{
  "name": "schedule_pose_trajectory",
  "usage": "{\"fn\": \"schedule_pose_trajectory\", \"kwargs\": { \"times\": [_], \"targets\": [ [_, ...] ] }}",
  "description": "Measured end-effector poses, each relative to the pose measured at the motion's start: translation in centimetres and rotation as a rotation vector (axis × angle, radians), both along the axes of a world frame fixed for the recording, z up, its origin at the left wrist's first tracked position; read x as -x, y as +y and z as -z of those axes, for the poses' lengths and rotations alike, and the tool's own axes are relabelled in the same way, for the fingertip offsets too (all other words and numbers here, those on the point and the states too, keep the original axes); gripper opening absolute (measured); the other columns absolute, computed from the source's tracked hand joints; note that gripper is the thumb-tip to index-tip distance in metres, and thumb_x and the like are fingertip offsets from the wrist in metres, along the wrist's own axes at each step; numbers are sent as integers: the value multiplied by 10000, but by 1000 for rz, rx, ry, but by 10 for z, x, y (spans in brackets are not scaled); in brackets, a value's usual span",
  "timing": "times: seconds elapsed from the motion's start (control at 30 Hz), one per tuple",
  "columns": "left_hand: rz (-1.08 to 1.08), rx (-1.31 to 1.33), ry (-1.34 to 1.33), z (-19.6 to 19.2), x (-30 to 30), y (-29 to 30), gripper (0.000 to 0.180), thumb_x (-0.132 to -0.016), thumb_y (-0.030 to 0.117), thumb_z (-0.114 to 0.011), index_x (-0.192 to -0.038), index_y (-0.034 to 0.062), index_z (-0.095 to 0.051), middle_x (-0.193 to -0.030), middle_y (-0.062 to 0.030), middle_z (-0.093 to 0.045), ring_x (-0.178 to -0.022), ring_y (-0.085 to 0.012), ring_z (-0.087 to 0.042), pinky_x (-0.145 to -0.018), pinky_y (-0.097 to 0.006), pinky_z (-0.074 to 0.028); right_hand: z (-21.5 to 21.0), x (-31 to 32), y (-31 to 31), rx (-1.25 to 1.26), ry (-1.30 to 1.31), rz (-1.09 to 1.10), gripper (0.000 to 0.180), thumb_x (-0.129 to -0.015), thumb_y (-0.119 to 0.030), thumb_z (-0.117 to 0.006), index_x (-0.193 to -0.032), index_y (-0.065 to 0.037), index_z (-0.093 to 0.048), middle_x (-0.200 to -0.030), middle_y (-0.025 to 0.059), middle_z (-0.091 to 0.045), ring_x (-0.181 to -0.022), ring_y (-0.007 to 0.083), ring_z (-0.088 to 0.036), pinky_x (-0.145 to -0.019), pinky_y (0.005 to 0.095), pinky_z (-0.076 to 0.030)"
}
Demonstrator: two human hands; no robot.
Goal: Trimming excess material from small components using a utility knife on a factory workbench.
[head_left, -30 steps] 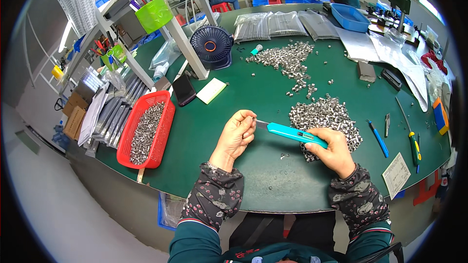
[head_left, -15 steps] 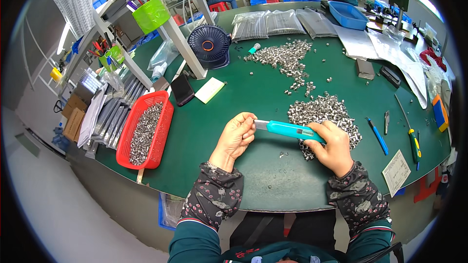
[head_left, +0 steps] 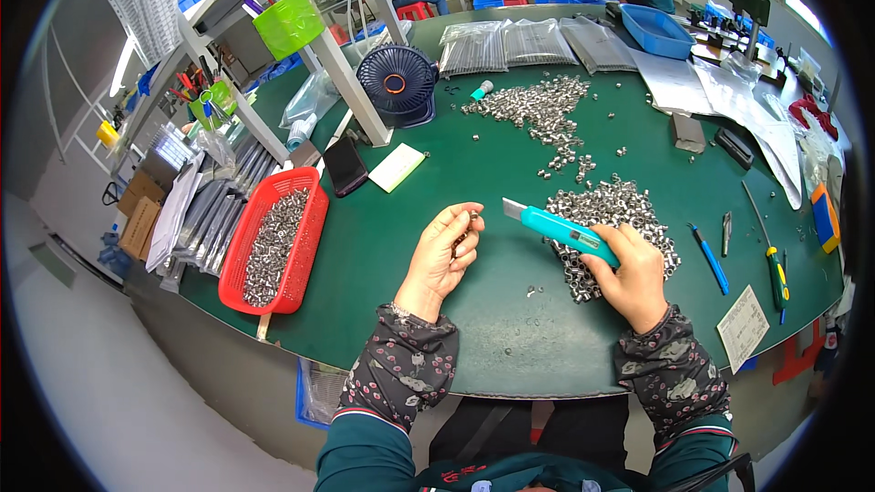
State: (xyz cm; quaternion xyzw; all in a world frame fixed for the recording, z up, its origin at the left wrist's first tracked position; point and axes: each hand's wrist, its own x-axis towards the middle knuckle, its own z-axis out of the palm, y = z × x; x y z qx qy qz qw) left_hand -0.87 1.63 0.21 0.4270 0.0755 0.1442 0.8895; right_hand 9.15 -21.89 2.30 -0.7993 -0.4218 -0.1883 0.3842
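In my right hand [head_left: 633, 273] is a teal utility knife [head_left: 570, 230], its blade out and pointing left toward my other hand. Thumb and fingers of my left hand [head_left: 442, 255] pinch a small metal ring [head_left: 474, 216]; a gap separates it from the blade tip. Behind and under the knife lies a heap of small silvery metal rings [head_left: 629, 205], partly covered by the knife and my right hand. A few tiny scraps [head_left: 534, 291] rest on the green table [head_left: 492, 328] between my forearms.
At left stands a red basket [head_left: 319, 219] of small metal parts. A phone [head_left: 344, 166], note pad [head_left: 397, 167] and fan [head_left: 396, 82] are behind it. More rings [head_left: 538, 109] spread farther back. A blue pen-like tool [head_left: 709, 260] and screwdriver [head_left: 777, 278] lie right.
The knife has moved right, away from my left hand, and its blade now tilts up and stands apart from the ring. My left hand keeps its pinch in nearly the same place.
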Motion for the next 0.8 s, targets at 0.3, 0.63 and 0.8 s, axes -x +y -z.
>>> {"fn": "schedule_pose_trajectory", "kwargs": {
  "times": [0.3,0.63,0.8],
  "targets": [
    [1,-17,8,2,0,1,191,-897,133,-471,-1019,5,-543,-801,-30,-524,-486,-21,-349,-359,-132,-251,10,-5,0,-73,296,-221,274,-705,-235,-676,-901,-50,-632,-717,101,-585,-612,238,-573,-553,326,-438],
    [-6,-48,-6,4,-1,-1,192,-886,135,-495,-1019,6,-546,-787,-22,-519,-481,-19,-348,-361,-133,-251,7,-2,0,-3,414,-276,291,-728,-241,-656,-925,-30,-628,-714,111,-609,-622,209,-596,-573,298,-458],
    [-7,-72,-40,2,-1,-4,182,-879,122,-508,-1019,15,-551,-784,-17,-522,-474,-16,-336,-363,-133,-250,7,-2,1,14,685,-315,313,-745,-263,-648,-930,-13,-621,-638,87,-600,-571,160,-588,-539,279,-447]
  ]
}}
